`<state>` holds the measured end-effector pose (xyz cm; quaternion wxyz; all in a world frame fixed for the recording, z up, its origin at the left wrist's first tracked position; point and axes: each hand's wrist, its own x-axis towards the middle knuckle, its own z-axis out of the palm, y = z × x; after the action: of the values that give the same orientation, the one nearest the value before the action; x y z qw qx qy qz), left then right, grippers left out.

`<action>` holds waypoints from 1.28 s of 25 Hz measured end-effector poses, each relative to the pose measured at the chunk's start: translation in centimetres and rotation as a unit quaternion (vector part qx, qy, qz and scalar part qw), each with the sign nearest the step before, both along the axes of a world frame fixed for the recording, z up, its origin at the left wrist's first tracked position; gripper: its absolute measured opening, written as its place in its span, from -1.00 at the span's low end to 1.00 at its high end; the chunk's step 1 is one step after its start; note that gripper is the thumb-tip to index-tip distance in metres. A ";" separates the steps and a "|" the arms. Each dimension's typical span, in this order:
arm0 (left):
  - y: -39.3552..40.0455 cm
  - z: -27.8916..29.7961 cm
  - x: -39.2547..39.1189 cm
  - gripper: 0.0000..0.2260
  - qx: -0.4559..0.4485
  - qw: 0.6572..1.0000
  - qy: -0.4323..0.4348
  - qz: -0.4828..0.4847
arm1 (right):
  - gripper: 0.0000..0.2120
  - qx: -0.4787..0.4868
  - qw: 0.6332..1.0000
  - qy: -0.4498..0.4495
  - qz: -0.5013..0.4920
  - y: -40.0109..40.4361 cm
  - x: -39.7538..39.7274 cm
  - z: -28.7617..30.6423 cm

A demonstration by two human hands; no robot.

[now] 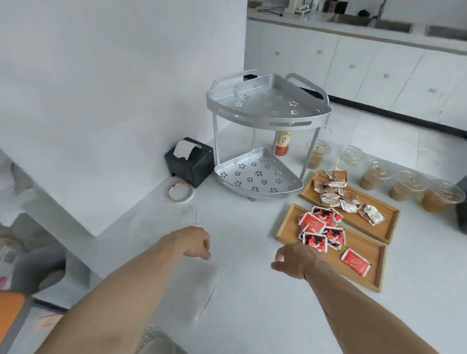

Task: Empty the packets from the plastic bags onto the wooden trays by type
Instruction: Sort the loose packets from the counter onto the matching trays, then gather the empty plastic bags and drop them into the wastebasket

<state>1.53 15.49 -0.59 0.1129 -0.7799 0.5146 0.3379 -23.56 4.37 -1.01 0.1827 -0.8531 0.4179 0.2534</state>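
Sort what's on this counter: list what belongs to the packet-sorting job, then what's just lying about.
Job: near wooden tray with red packets; far wooden tray with brown-and-white packets.

Lying about: metal corner rack, black tissue box, tape roll, five lidded drink cups, bottle behind the rack.

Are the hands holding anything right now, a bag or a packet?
Nothing visible in either. The left hand and right hand hover over the white table, fingers loosely curled; no bag shows clearly.

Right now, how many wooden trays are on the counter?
2. The near tray, by the right hand, holds red packets; the far tray behind it holds brown-and-white packets.
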 end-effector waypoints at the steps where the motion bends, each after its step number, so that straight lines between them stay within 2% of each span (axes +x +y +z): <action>1: 1.4 0.0 1.0 -0.66 0.001 1.000 -0.002 0.020 | -0.64 0.000 1.000 0.001 0.016 0.5 1.2 -0.1; 8: 9.4 -0.8 7.1 -0.65 0.009 0.994 -0.013 0.104 | -0.63 -0.005 0.996 0.005 0.091 3.9 9.0 -1.1; 13: 11.3 -1.4 11.0 -0.64 0.010 0.992 -0.032 0.123 | -0.52 0.002 0.995 -0.002 0.101 5.7 12.9 -2.1; 17: 10.8 -1.6 13.8 -0.67 -0.007 0.988 -0.061 0.140 | -0.45 0.007 0.995 -0.001 0.098 6.6 15.0 -2.8; 24: 8.0 -2.3 16.0 -0.66 -0.103 0.979 -0.112 0.138 | -0.40 0.020 0.996 0.004 0.087 7.7 17.2 -4.7; 32: 3.6 -4.3 18.0 -0.48 -0.091 0.987 -0.083 0.100 | -0.61 0.107 0.994 -0.015 0.003 7.6 18.2 -5.8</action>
<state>19.53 19.07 -4.86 0.0496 -0.8597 0.4517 0.2332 -5.34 11.93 -6.80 0.2783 -0.8334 0.3834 0.2846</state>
